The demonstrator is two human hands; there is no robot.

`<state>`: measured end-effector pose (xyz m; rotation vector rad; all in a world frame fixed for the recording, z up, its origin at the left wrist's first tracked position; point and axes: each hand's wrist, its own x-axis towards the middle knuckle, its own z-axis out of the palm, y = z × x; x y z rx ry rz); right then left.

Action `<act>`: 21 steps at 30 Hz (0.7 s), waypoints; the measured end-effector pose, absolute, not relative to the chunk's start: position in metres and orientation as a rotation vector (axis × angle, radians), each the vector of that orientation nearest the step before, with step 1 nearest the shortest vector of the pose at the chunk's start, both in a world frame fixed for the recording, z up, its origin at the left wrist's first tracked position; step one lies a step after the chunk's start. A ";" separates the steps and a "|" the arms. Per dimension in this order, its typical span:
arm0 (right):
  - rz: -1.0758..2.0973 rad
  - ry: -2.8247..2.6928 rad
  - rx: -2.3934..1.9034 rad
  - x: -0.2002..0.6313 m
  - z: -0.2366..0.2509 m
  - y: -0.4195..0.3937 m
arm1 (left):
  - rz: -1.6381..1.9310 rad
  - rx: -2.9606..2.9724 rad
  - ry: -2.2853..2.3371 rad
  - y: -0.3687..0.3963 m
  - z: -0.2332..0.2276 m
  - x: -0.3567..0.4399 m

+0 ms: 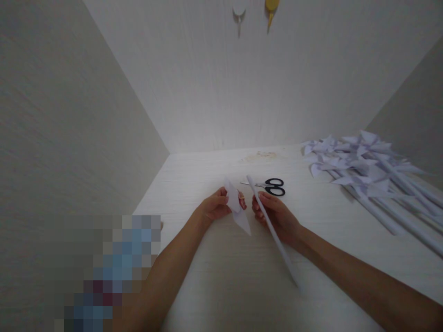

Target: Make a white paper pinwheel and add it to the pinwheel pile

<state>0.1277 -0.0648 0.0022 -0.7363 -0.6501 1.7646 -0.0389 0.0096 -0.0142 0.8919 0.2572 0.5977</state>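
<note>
Above the middle of the white table, my left hand [217,204] is closed on a folded white paper pinwheel [236,203], seen nearly edge-on. A small light stick end pokes out by the fingers of that hand. Just to the right, my right hand [275,213] grips a long rolled paper stick [273,230] near its upper end. The stick slants down toward the table's front. Between the pinwheel and the stick there is a small gap. Behind the right hand lie scissors [275,186] with black handles, their blades partly hidden by the stick.
Several finished paper pinwheels [367,180] on rolled sticks are piled at the right. Pale walls [221,92] enclose the table [207,286] at the back and sides. A white hook [239,9] and a yellow hook [272,7] hang on the back wall. Something pixelated covers the lower left.
</note>
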 end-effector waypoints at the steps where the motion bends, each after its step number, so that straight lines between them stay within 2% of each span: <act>1: 1.763 -0.641 -0.727 0.128 0.003 -0.064 | 0.614 0.887 0.260 0.010 -0.014 -0.039; 12: 1.764 -0.700 -0.652 0.126 -0.002 -0.061 | 0.634 0.884 0.338 0.008 -0.013 -0.038; 21: 1.614 -0.723 -0.858 0.125 -0.008 -0.059 | 0.727 0.887 0.429 0.006 -0.008 -0.032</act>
